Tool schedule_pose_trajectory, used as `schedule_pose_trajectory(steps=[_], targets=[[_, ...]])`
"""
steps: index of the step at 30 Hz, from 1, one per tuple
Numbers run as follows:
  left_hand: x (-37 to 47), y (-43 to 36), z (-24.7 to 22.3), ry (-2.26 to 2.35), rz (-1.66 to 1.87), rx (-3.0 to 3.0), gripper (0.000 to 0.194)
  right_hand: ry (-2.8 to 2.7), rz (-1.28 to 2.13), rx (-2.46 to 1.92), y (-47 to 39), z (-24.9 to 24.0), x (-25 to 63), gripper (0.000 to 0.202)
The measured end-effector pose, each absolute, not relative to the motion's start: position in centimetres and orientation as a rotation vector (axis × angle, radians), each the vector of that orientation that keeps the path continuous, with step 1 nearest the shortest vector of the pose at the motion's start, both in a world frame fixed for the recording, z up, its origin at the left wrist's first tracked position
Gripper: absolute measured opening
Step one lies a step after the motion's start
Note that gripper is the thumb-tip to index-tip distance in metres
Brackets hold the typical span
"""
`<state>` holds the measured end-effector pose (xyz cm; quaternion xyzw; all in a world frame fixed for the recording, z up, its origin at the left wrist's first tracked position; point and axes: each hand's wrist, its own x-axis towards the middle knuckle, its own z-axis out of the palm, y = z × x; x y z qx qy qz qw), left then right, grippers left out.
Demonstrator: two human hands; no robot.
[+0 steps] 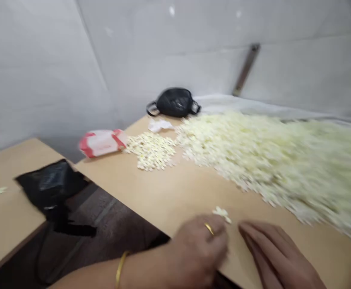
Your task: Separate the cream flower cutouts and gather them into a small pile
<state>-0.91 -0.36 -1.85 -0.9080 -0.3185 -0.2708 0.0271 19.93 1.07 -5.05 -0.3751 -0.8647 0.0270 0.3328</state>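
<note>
My left hand (pixel 201 247), with a gold ring and a bangle, is curled closed at the table's near edge. What its fingers hold, if anything, is hidden. Just beyond its knuckles a small bunch of pale flowers (pixel 222 212) lies on the wooden table (pixel 163 192), partly covered by the hand. To the right, my right hand (pixel 280 253) is close to the tabletop, its fingers pressed together and pointing left. Blur hides whatever is between its fingertips. The two hands are apart.
A large heap of pale flowers (pixel 271 160) covers the right side, with a smaller pile (pixel 153 150) left of it. Behind are a red-and-white packet (pixel 103 143), crumpled white paper (pixel 160 125) and a black pouch (pixel 175 103). A black item (pixel 51 180) overhangs the left table (pixel 9 216), across a gap.
</note>
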Motion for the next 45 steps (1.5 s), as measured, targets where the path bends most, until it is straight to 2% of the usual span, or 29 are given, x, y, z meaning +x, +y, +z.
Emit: schedule_pose_trajectory(steps=[5, 16, 23, 29, 33, 38, 45], targets=[[-2.9, -0.5, -1.3, -1.078, -1.072, -2.864, 0.030, -1.925, 0.310, -1.356, -1.4, -1.6, 17.8, 0.020], [-2.5, -0.8, -2.0, -0.843, -1.045, -2.885, 0.034, -1.995, 0.368, -1.191, -2.7, -1.2, 15.4, 0.034], [-2.4, -0.9, -1.9, -0.746, -1.144, -2.904, 0.031, -1.943, 0.470, -1.272, -3.2, -1.4, 15.5, 0.032], [-2.1, -1.0, -2.3, -0.825, -0.961, -2.856, 0.024, -2.089, 0.328, -1.159, -3.3, -1.7, 15.5, 0.041], [-2.0, -1.2, -2.0, -0.896, -0.873, -2.812, 0.026, -2.171, 0.253, -1.135, -3.4, -1.7, 15.4, 0.048], [-1.6, -1.1, -1.6, -0.891, -0.857, -2.815, 0.035, -2.309, 0.168, -1.155, -3.2, -1.4, 15.7, 0.053], [-1.1, -0.6, -2.0, -0.927, -0.893, -2.897, 0.027, -2.452, 0.119, -1.065, -2.3, -0.7, 16.0, 0.059]])
